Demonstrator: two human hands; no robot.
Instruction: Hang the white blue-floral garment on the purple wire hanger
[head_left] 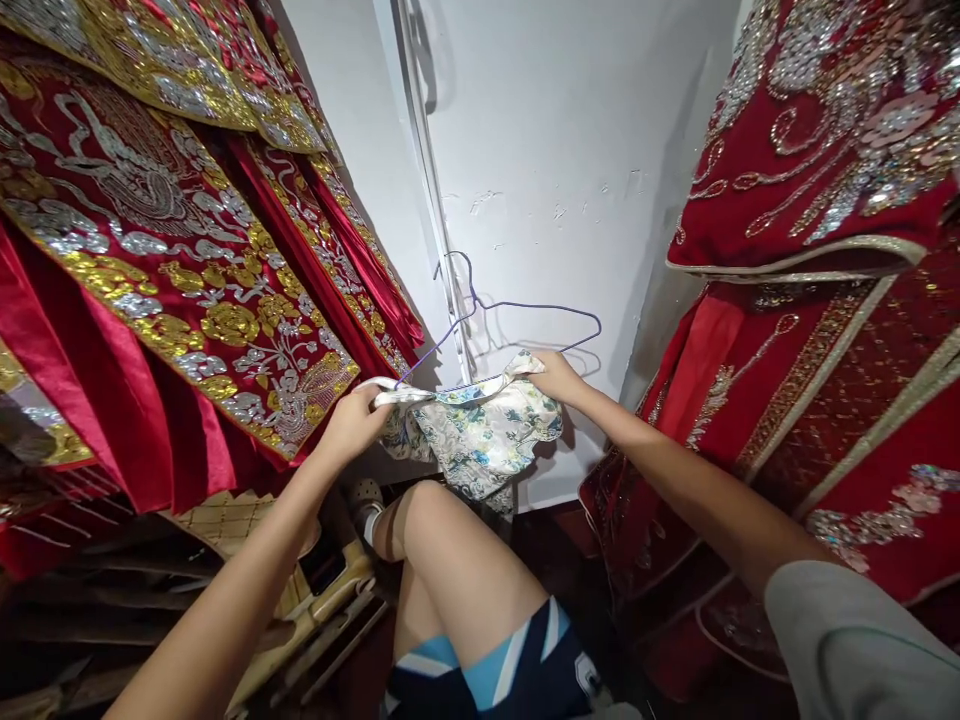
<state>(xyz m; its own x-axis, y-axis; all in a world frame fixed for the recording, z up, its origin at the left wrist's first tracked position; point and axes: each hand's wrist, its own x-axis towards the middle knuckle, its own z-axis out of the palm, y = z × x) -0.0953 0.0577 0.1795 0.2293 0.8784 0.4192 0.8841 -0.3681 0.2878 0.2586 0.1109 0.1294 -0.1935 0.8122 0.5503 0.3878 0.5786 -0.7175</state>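
A white garment with a blue and green floral print (487,435) hangs between my two hands, above my crossed legs. My left hand (356,420) is closed on the left end of its white waistband-like edge. At the other end, my right hand (556,378) pinches the same edge. A thin purple wire hanger (536,306) stands up behind the garment, its hook near the wall strip. The hanger's lower part runs down behind or into the garment's upper edge; how it is attached there is hidden.
Red costumes with gold and silver sequins (225,270) hang at the left. Beaded red garments (795,380) fill the right side. A white wall (555,180) with a vertical metal strip (431,180) faces me. A bamboo-like chair or rack (337,590) stands at lower left.
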